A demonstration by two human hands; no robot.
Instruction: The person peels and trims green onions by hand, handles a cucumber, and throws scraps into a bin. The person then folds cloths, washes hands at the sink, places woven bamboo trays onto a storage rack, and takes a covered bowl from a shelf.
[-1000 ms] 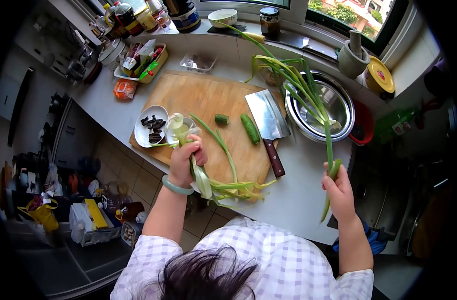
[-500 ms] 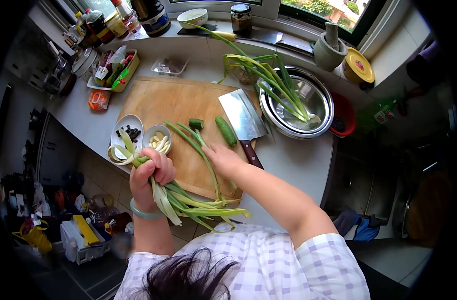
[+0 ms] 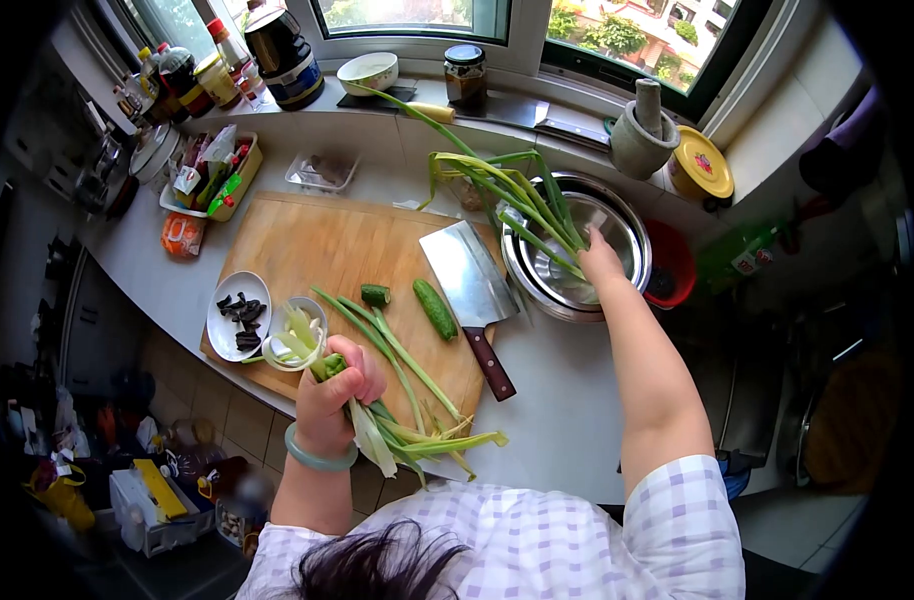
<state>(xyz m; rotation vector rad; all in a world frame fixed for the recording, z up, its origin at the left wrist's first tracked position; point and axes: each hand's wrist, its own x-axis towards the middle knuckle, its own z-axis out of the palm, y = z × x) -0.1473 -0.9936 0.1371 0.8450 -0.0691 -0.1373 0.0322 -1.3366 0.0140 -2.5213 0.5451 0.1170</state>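
Note:
My left hand (image 3: 342, 395) is closed round a bundle of scallion trimmings (image 3: 407, 440) at the board's near edge, close to a bowl of garlic (image 3: 312, 318). My right hand (image 3: 599, 258) reaches over the steel bowls (image 3: 632, 235), its fingers closed on the lower ends of the scallions (image 3: 537, 205) there. Loose scallion stalks (image 3: 402, 365) lie on the wooden board (image 3: 317, 240). Beside them are a cucumber (image 3: 435, 310), a short cucumber piece (image 3: 375, 295) and a cleaver (image 3: 469, 275) with its handle toward me. A white plate (image 3: 222, 325) holds dark pieces.
A red basin (image 3: 674, 262) stands right of the steel bowls. Along the sill are a stone mortar (image 3: 639, 145), a yellow-lidded tub (image 3: 702, 165), a jar (image 3: 465, 78) and a bowl (image 3: 368, 72). A basket of packets (image 3: 239, 180) sits at the back left.
My right hand first laid a scallion on the board, then moved right to the scallions in the steel bowls and closed on them. My left hand still holds the trimmings. The view has shifted.

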